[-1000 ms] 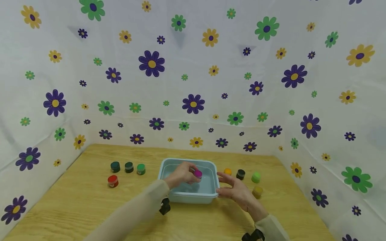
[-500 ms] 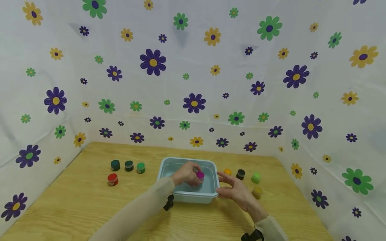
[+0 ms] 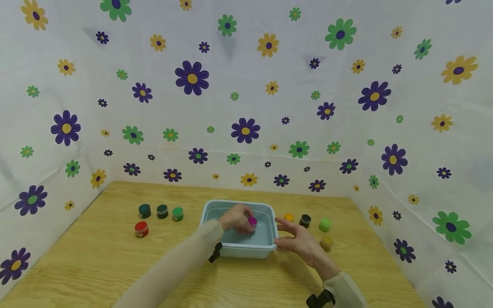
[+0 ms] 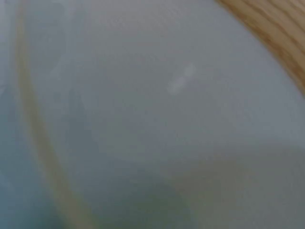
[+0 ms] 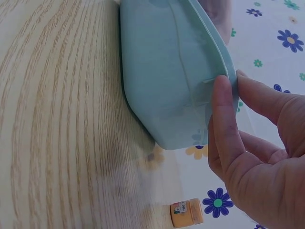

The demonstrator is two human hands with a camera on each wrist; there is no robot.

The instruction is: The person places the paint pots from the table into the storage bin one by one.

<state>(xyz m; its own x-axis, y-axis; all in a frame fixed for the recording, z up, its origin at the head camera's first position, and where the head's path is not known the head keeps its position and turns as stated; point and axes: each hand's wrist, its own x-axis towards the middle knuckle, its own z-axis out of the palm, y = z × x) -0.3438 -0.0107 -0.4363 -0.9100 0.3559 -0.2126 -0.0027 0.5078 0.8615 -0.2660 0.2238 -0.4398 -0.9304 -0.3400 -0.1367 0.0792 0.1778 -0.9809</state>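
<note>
The head camera looks forward and down from above the near side of the tub, far enough back to show the table around it and the flowered cloth beyond. The left-wrist camera is so close that a pale, blurred surface nearly fills its view. The right-wrist camera faces the tub's outer wall from nearby, turned sideways, with the table at left. Head and right-wrist views share the tub, the right hand beside it and the cloth.

White sheeting printed with purple, green and yellow flowers encloses a wood-grain table on three sides.
</note>
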